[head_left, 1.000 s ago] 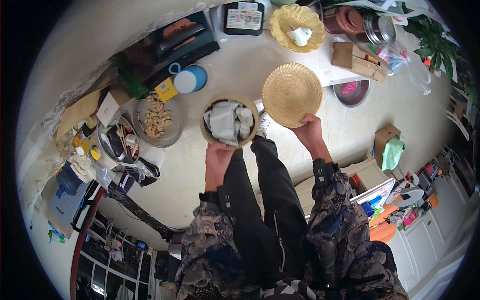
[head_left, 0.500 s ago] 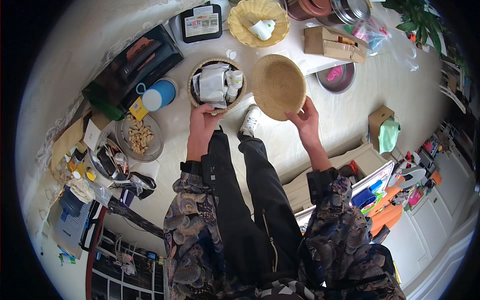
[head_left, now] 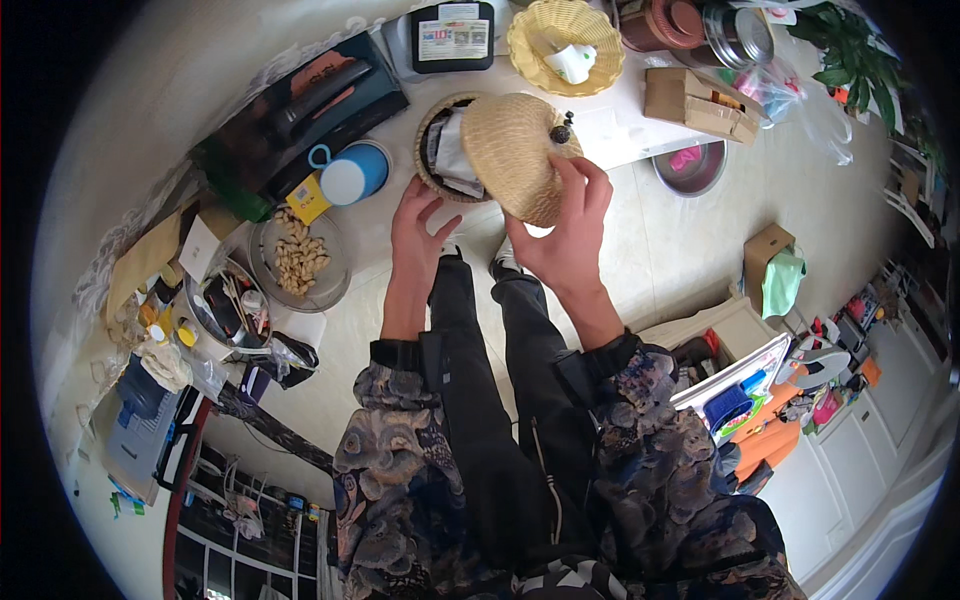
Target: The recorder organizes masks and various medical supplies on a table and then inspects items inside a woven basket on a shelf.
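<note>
A woven straw lid [head_left: 510,150] with a dark knob [head_left: 562,128] on top is in my right hand [head_left: 568,235], pinched at its near right edge. The lid is tilted and covers the right part of a round woven basket [head_left: 424,170]. At the basket's uncovered left side, a silvery-white packet [head_left: 452,150] shows; the rest of the contents is hidden. My left hand [head_left: 415,235] is beside the basket's near left rim, thumb and fingers apart, fingertips at or just touching the rim.
A blue mug [head_left: 355,175] and a clear bowl of peanuts [head_left: 300,260] stand left of the basket. Behind are a black-topped container [head_left: 452,55], a yellow wicker basket [head_left: 520,55] and a cardboard box [head_left: 700,100]. A metal basin [head_left: 690,175] sits lower, at right.
My right hand has turned the lid over, hollow side down, and brought it left over the basket. My left hand's fingers have loosened from the rim. The view has shifted slightly.
</note>
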The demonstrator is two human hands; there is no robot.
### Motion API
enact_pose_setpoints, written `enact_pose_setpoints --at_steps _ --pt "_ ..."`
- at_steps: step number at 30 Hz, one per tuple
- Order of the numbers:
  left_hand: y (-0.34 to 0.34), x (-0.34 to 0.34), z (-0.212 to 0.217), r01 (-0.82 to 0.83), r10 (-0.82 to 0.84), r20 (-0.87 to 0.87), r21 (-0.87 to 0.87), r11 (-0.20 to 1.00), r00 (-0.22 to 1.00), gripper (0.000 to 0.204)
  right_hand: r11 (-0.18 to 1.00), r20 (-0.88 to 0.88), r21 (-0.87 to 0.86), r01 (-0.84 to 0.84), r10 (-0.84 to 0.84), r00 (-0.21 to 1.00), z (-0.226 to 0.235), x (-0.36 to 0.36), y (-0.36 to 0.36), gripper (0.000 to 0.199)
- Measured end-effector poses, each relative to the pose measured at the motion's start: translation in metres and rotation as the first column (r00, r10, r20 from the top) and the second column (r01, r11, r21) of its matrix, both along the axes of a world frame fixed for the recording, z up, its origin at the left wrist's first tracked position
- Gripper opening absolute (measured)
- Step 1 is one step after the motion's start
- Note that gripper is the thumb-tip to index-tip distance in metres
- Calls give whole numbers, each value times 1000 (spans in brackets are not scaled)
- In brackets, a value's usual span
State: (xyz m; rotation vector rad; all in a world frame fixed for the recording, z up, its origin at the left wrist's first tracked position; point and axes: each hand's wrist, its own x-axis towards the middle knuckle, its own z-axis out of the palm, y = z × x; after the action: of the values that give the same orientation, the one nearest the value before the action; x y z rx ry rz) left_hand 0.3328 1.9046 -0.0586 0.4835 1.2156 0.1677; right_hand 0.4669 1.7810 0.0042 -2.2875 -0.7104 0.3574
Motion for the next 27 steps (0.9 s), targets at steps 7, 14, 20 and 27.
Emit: enact_pose_setpoints --at_steps 7,14,20,27 --pt "8 19 26 149 -169 87 202 968 982 56 983 168 -57 -177 184 969 -26 -26 19 64" --pt "2 11 -7 207 -213 -29 405 891 977 85 965 101 -61 -257 262 960 -43 -35 8 54" --pt "7 18 -17 428 -311 -305 484 763 900 94 981 -381 14 191 -172 909 -75 13 -10 72" --pt "12 24 -2 357 -292 -223 359 862 930 88 923 -705 85 374 -210 677 -69 13 -3 72"
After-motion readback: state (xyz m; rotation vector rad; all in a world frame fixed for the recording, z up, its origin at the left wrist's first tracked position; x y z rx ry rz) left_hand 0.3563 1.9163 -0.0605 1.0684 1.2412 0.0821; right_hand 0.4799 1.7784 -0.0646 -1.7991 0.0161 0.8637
